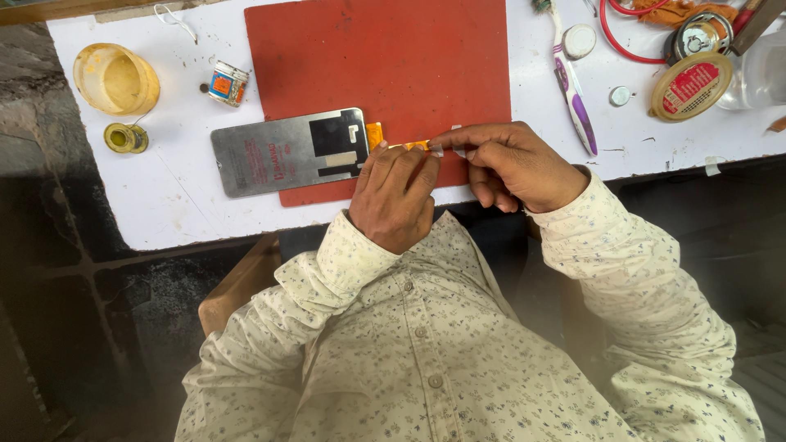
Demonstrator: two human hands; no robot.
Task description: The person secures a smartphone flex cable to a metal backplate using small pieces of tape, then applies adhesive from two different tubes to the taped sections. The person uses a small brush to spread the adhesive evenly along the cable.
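Fingers of both hands met over a thin strip of orange tape (416, 146) at the near edge of a flat red mat (385, 57). The left hand (395, 196) lay knuckles up, its fingertips pinching one end of the strip; the right hand (512, 164) curled round from the other side, forefinger and thumb nipping the same strip. The tape ran from the hands toward a flat metal plate (278, 154), dull grey and rounded at its corners, with a dark rectangular patch and a small orange piece at its right end. The plate lay half on the mat and half on the white tabletop (164, 196), which looked scuffed and stained. To the left stood a yellowish translucent plastic cup (115, 78), a small spool of wire (125, 137) and a tiny printed tin (228, 83). To the right lay a purple-and-white toothbrush (571, 82), a round flat tin with a red lid (692, 86) and a red cable (626, 37). Both sleeves were of pale, finely flecked cloth.
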